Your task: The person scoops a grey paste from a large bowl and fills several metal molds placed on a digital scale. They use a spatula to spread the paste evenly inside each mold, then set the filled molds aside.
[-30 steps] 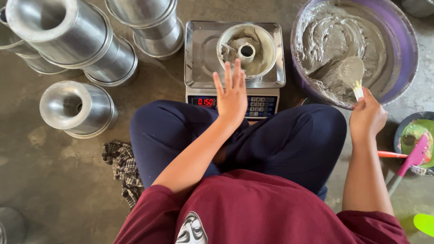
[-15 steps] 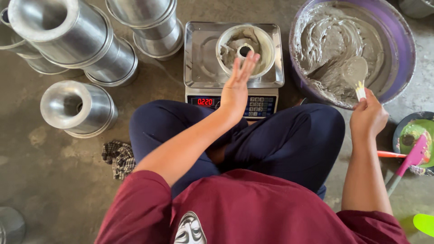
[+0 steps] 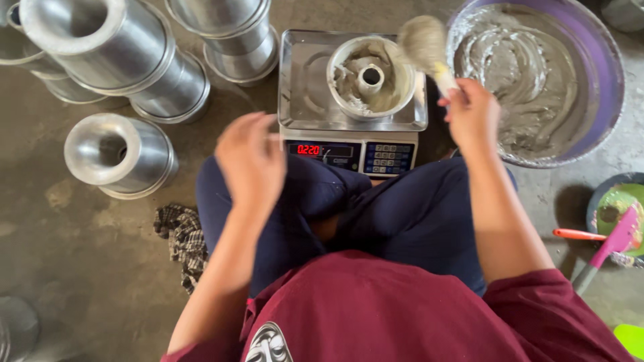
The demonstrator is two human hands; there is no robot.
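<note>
Bare, stained concrete floor [image 3: 80, 248]. Right hand [image 3: 471, 114] clamped on a batter-loaded spatula [image 3: 424, 41] above the metal tube pan [image 3: 370, 78] at the steel scale's [image 3: 305, 94] far right corner. Left hand [image 3: 251, 161] blurred, fingers loosely apart, empty.

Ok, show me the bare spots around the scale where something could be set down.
Bare concrete floor lies left of the knees, bordered by the checked rag and the lone shiny metal ring mould. The steel scale tray is bare left of the batter-filled tube mould. Crowded: stacked moulds upper left, purple batter basin right.
</note>
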